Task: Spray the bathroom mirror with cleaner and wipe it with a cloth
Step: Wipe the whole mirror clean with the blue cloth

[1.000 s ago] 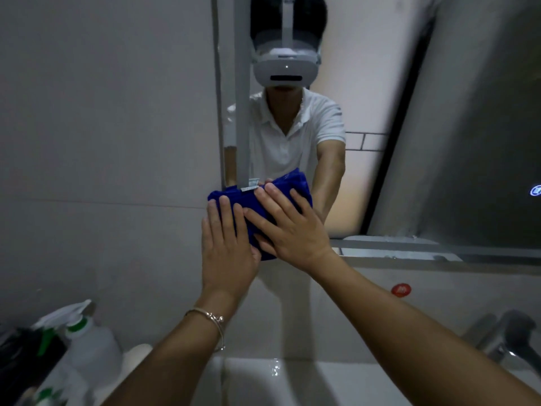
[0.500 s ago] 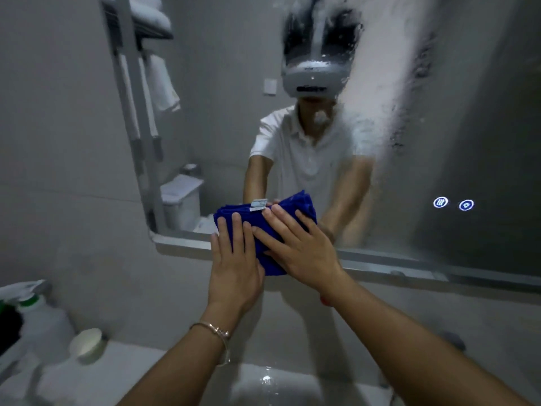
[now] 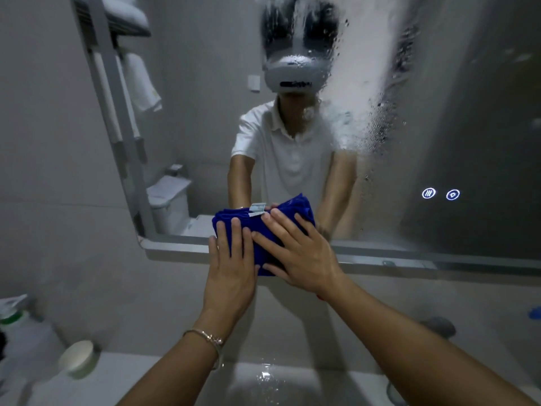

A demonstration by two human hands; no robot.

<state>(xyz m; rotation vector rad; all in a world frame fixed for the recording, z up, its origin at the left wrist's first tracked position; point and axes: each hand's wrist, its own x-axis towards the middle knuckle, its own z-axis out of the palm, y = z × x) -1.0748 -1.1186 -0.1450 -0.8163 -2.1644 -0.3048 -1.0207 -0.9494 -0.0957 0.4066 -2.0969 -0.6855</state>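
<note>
1. BATHROOM, AT THE GLASS: a person's left hand and right hand lie side by side and touching, fingers straight and flat; together they press a folded dark-blue microfibre cloth against the wide wall-mounted bathroom mirror; neither hand curls round the cloth.
2. The cloth sits low and left of the mirror's middle, straddling the grey lower frame, its white label uppermost; a broad white streak of foamy cleaner runs far up and to the right, well apart from the cloth, with droplets along its edges.
3. Spraying looks done and wiping is the step in hand; the bulk of the foam appears untouched.
4. To wipe well, the cloth should travel up and right to the head of the streak; even palm pressure and overlapping strokes from top to bottom would catch the runs; a fresh fold once one face is soaked would limit smears.
5. Two lit round touch icons glow at the right; a lighter pass there seems prudent; the frame is best finished last, where drips would gather.
6. A translucent spray bottle with a green collar stands near left, beside the white basin.
</note>
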